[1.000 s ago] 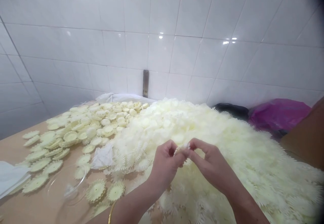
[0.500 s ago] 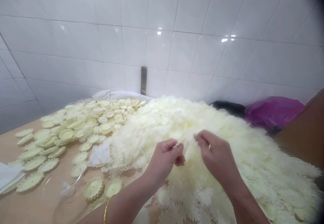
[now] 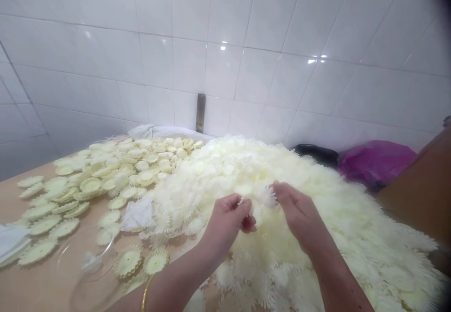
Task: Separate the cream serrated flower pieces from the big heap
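Note:
Over a large heap of pale cream artificial flower petal discs (image 3: 317,199), both my hands face each other. My left hand (image 3: 225,222) is closed in a pinch, with a pale toothed edge of a petal disc (image 3: 244,201) showing between thumb and fingers. A little to the right, my right hand (image 3: 299,213) pinches another thin white petal disc (image 3: 270,196) by its edge. Its fringed rim points toward the left hand, and a small gap separates the hands. The lower fingers of the right hand are hidden behind it.
Thicker yellowish scalloped discs (image 3: 89,185) spread over the left of the wooden table (image 3: 31,288). Near them lie a loop of clear line (image 3: 112,241) and a crumpled white scrap (image 3: 137,214). Black (image 3: 315,154) and magenta bags (image 3: 377,161) sit by the tiled wall (image 3: 225,67).
A fringed petal disc now shows clearly in my right hand's pinch. That hand has turned slightly, while the left stays nearly in place. The view has shifted a little.

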The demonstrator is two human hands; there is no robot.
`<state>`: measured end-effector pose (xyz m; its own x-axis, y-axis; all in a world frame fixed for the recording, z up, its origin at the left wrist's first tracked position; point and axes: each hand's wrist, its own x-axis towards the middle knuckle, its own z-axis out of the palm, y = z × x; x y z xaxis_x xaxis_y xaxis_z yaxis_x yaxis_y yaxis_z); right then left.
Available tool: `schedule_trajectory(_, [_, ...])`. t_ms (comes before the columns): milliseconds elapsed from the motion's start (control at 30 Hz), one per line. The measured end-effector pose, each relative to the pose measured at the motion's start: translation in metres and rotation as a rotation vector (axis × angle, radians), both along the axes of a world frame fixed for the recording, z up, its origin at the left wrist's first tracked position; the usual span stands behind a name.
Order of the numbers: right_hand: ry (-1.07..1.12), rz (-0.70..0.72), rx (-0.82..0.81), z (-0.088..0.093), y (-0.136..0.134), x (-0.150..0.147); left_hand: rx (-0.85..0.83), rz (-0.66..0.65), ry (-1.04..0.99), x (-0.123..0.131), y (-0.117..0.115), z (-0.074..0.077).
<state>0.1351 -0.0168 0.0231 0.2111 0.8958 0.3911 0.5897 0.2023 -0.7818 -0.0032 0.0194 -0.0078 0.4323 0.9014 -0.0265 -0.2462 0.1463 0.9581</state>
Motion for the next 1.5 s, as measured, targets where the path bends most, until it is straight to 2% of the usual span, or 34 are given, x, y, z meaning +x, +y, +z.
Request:
schedule_trajectory(100, [-0.028, -0.028, 0.018, 0.003, -0.004, -0.005, 0.012, 0.011, -0.016, -0.001, 0.0, 0.0])
schedule_trajectory(233, [-0.071, 0.003, -0.033, 0.004, -0.006, -0.011, 0.05, -0.015, -0.04, -0.002, -0.002, 0.001])
schedule_trajectory(367, [-0.087, 0.038, 0.069, 0.0, -0.005, -0.02, 0.064, -0.064, -0.069, -0.002, -0.003, 0.001])
schedule_trajectory(467, [-0.19, 0.016, 0.108, -0.005, -0.003, -0.028, 0.058, -0.072, -0.078, -0.002, -0.002, 0.002])
schedule_trajectory(533, [-0.254, -0.08, 0.132, -0.009, -0.001, -0.027, 0.057, -0.058, -0.08, -0.002, -0.004, 0.004])
schedule_trajectory(667, [-0.177, -0.44, 0.113, -0.01, 0.004, 0.003, 0.036, -0.047, -0.084, -0.001, -0.013, 0.008])
schedule_trajectory(733, [-0.169, -0.547, 0.069, -0.008, 0.006, 0.022, 0.03, -0.063, -0.074, -0.001, -0.015, 0.006])
schedule_trajectory(767, [-0.219, -0.552, 0.054, -0.007, 0.006, 0.028, 0.03, -0.073, -0.071, 0.0, -0.014, 0.004])
schedule_trajectory(900, [-0.354, -0.429, 0.105, -0.005, 0.004, 0.029, 0.004, -0.058, -0.068, 0.003, -0.005, -0.009])
schedule_trajectory(1033, [-0.271, -0.246, 0.12, 0.001, -0.005, 0.009, 0.023, -0.018, -0.043, 0.003, 0.0, -0.015])
schedule_trajectory(1200, [-0.135, 0.149, -0.121, 0.009, -0.011, -0.004, 0.01, -0.049, -0.053, 0.0, 0.001, -0.015])
schedule_trajectory(1400, [0.165, 0.524, -0.311, 0.003, -0.006, -0.015, -0.033, -0.191, -0.114, -0.001, 0.001, -0.012])
schedule_trajectory(1467, [0.258, 0.584, -0.318, 0.001, -0.004, -0.015, -0.049, -0.226, -0.146, 0.0, 0.001, -0.01])
schedule_trajectory(1500, [0.28, 0.565, -0.301, 0.0, -0.003, -0.014, -0.056, -0.235, -0.164, 0.0, 0.001, -0.009])
